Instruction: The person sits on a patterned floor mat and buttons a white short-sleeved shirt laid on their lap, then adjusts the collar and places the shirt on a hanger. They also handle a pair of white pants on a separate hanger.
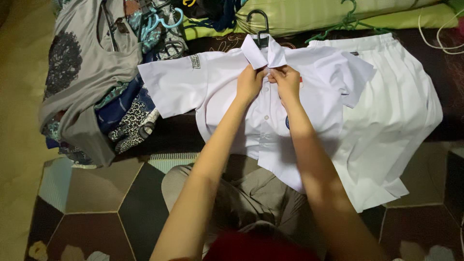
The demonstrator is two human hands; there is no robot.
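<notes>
A white short-sleeved collared shirt (pixel 193 82) lies spread front-up on a dark surface, on a black hanger (pixel 261 21) whose hook shows above the collar. My left hand (pixel 250 82) and my right hand (pixel 286 81) meet just below the collar, pinching the shirt's front placket at the top button. Both hands' fingers are closed on the fabric. A white skirt or trousers (pixel 401 106) lies under the shirt's right side.
A heap of clothes with a grey top (pixel 82 67) and patterned fabrics sits at the left. Teal and green hangers (pixel 348 21) and a green pillow (pixel 309 12) lie at the back. A hexagon-patterned mat (pixel 106 203) covers the floor near my knees.
</notes>
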